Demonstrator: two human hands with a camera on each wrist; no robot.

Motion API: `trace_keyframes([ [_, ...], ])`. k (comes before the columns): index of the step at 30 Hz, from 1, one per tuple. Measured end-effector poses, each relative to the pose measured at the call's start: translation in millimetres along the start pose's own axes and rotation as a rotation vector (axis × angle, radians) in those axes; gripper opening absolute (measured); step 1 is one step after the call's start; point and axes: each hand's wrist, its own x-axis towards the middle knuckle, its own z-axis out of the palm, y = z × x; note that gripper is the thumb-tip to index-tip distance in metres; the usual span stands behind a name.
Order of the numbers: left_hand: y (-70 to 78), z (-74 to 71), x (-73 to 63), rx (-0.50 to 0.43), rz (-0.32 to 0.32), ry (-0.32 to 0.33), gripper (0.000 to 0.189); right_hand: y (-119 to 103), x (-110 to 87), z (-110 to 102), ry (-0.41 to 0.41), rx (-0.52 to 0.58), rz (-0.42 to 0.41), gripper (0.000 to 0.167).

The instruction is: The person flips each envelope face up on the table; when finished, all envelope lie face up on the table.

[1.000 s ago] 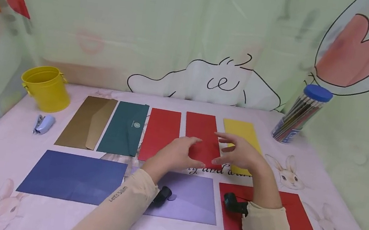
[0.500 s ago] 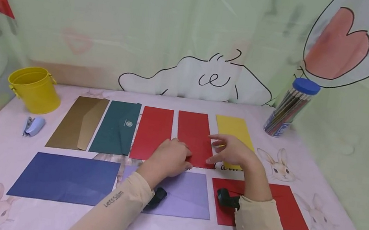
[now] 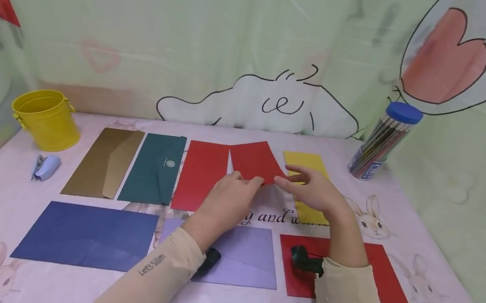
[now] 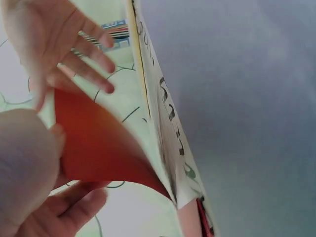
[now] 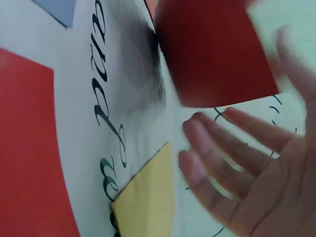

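Observation:
In the head view, my left hand (image 3: 224,204) pinches the near edge of a red envelope (image 3: 255,159), which is raised and tilted off the table. My right hand (image 3: 316,193) is at its right corner, fingers spread and relaxed. The left wrist view has the red envelope (image 4: 98,140) bending between left thumb and fingers, with the right hand (image 4: 64,44) beyond. In the right wrist view, the right fingers hover around the envelope's (image 5: 212,54) corner; whether they touch it is unclear. A second red envelope (image 3: 202,171) lies flat just left, and a yellow one (image 3: 315,213) lies right.
Brown (image 3: 95,163) and dark green (image 3: 150,169) envelopes lie at left. Blue (image 3: 84,236), lilac (image 3: 250,257) and red (image 3: 386,280) ones form the near row. Around them stand a yellow bucket (image 3: 49,125), a stapler (image 3: 46,167) and a blue-lidded pencil tub (image 3: 381,143).
My left hand has reached down to the red envelope, gripped its near edge and raised it off the table. The right hand has shifted slightly up to its right corner.

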Motion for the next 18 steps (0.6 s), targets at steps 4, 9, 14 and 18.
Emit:
trace_keyframes([
  [4,3.4,-4.8,-0.6,0.095,0.036,0.176,0.074,-0.7,2.5,1.1,-0.028,0.088,-0.104,0.084],
  [9,8.3,-15.0,-0.2,-0.05,-0.093,0.247,0.09,-0.5,5.7,8.7,-0.085,0.05,-0.149,0.092],
  [14,7.9,-25.6,1.4,-0.453,-0.322,0.133,0.091,1.8,9.3,16.7,-0.123,0.012,-0.148,0.092],
  [18,3.5,-28.4,3.7,-0.605,-0.416,0.008,0.084,5.0,10.9,19.3,-0.139,-0.009,-0.136,0.09],
])
